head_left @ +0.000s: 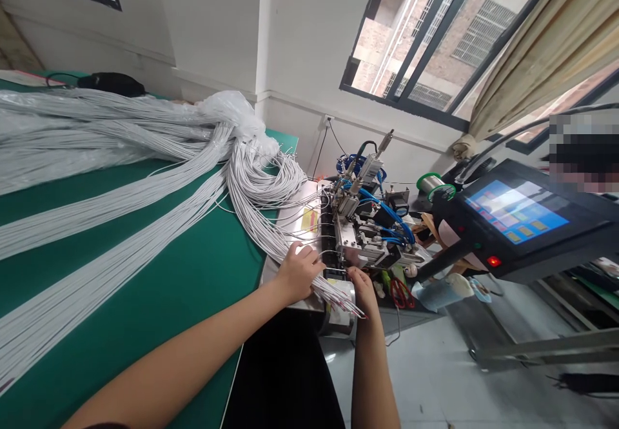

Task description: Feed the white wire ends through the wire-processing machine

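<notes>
White wires [264, 219] held at a small machine [360, 239].
The left hand [298, 274] curls its fingers [309, 256] over the wires at the counter [169, 287] edge; the right hand [363, 292] pinches wire ends beside it.

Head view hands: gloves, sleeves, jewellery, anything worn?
Left hand and right hand are bare: no gloves, rings or watch visible. Both forearms are uncovered down to the frame edge. A dark sliver at the bottom edge by the left arm may be a sleeve hem; too little shows.
</notes>
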Motion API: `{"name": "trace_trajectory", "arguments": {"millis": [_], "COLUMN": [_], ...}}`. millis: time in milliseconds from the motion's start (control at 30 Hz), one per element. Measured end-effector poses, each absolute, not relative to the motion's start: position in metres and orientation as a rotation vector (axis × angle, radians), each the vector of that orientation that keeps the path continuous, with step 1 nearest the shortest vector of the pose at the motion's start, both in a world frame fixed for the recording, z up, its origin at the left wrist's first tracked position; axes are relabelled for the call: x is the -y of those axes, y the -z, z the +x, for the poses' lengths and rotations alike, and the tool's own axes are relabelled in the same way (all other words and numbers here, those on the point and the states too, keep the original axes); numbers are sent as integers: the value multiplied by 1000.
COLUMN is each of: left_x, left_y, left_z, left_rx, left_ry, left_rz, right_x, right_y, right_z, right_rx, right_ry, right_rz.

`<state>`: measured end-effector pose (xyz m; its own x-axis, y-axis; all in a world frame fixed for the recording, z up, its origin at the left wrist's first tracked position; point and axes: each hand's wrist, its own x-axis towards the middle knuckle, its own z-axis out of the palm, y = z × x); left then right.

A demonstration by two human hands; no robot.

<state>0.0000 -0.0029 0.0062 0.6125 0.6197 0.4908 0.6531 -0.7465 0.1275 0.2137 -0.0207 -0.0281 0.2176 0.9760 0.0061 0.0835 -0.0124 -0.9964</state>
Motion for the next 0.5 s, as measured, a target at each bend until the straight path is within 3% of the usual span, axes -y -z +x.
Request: {"name": "trace_trajectory", "arguments": {"millis": [233, 500], "left_x": [3, 3], "left_y": [-6, -7], "left_z": [-1, -1], "left_rx": [1082, 1092], "left_ry": [827, 788], "left_rz": [-2769, -2795], "right_x": [38, 76], "right_y": [31, -5], "right_z": [225, 232], "right_rx": [1063, 1337], "right_ry": [-944, -815], "right_rz": [-1388, -1451]}}
